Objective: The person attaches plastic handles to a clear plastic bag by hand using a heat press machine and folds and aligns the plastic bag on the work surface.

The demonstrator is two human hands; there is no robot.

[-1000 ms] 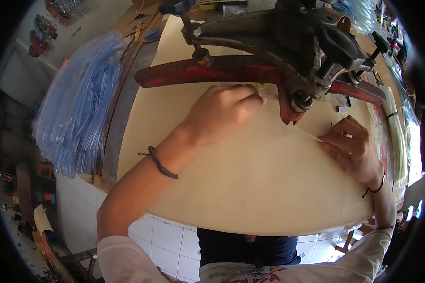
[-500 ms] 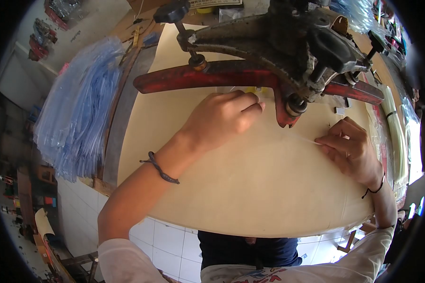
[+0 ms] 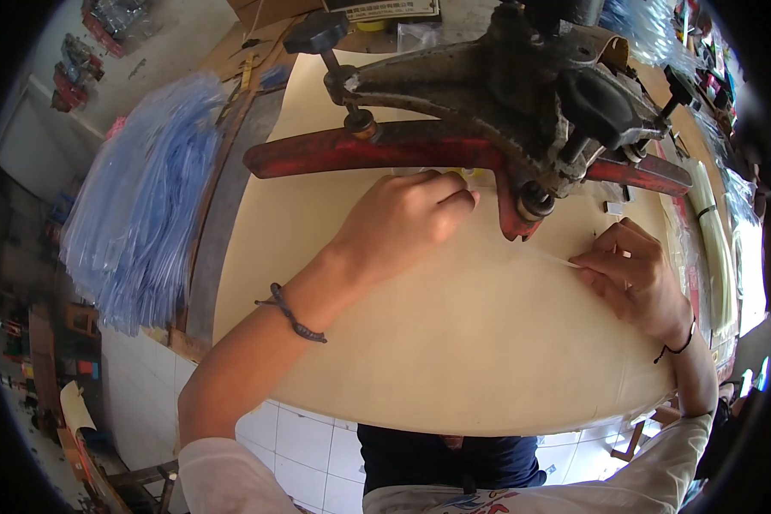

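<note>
My left hand (image 3: 407, 216) rests over the tan board (image 3: 454, 343), just in front of the red bar (image 3: 360, 152) of a machine. Its fingers are curled closed, and whatever they hold is hidden. Further right, my right hand (image 3: 627, 270) pinches the end of a thin, clear plastic strip (image 3: 557, 259) between thumb and fingers. The strip runs leftward toward the machine's front prong (image 3: 517, 224) and fades against the board. Behind the left hand, a small yellow piece (image 3: 471, 174) is partly covered.
The machine's dark metal frame (image 3: 454, 81) with black knobs (image 3: 317, 32) overhangs the board. A pile of clear bluish plastic sheets (image 3: 146, 206) hangs at the left. A small grey block (image 3: 612, 207) lies behind my right hand. Bundled pale strips (image 3: 715, 248) lie at the right edge.
The machine appears slightly lower in the picture, as the view has tilted a little. Both hands keep almost the same places and grips.
</note>
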